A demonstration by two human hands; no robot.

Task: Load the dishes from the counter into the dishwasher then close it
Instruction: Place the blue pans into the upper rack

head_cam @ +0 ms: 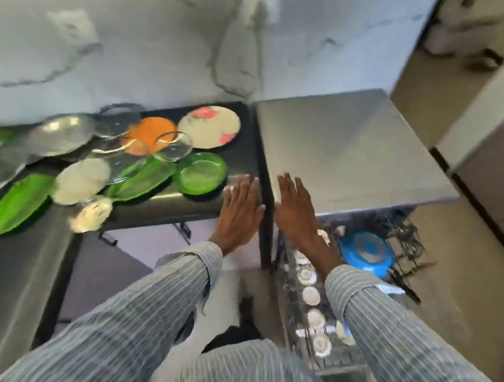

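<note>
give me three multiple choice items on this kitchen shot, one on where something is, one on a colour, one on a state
1. Where is the blue bowl?
A. in the pulled-out dishwasher rack
B. on the counter beside the plates
C. in the left hand

2. What colour is the round dish nearest the left hand?
A. orange
B. green
C. white

3. What state are the hands in?
A. both gripping plates
B. one holding a glass
C. both open and empty

Key: 1 A, the bowl sits among the rack's wires below the steel top; 2 B, it is translucent green at the counter edge; 3 C, the left hand and right hand show spread fingers holding nothing.
</note>
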